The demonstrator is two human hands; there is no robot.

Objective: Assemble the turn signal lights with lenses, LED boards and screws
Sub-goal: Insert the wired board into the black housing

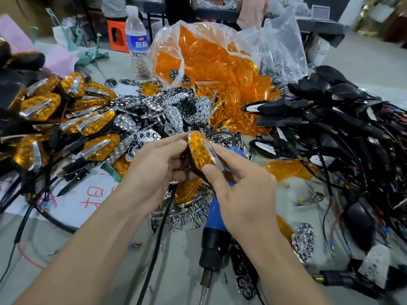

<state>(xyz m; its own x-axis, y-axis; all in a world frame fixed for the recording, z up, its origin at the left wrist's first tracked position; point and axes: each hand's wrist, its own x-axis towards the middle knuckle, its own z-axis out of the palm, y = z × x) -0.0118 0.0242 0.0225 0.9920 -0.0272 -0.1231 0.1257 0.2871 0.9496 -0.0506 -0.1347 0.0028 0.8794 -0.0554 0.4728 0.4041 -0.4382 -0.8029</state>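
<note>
Both hands are up over the table (180, 267), working one light (198, 154) right in the middle of the view. The left hand (154, 170) grips it from the left side, fingers wrapped over the top end and thumb tucked below. The right hand (242, 194) pinches the lower right edge between thumb and forefinger, right on the chrome trim (215, 155). The orange lens (201, 146) faces up and the black housing (193, 167) shows along its underside. This looks like the seating step, pressing lens and trim home into the shell before any screw goes in. To do it well, squeeze evenly round the rim rather than at one corner, so the lens drops flush and does not cock. Run the thumb along the trim and feel for a lip standing proud. I cannot tell from here whether the seam is fully shut on the far side, so turn the light over for a check. The left hand should do the holding while the right does the pressing, with no twisting, since thin plastic like this could crack. The screws (187, 216) lie in a heap just below the hands, with the blue driver (214, 230) beside them, both close by for the fastening. Finished lights (94, 126) pile up at the left, the lens bag (209, 53) sits behind, and wired shells (330, 100) sprawl to the right.
</note>
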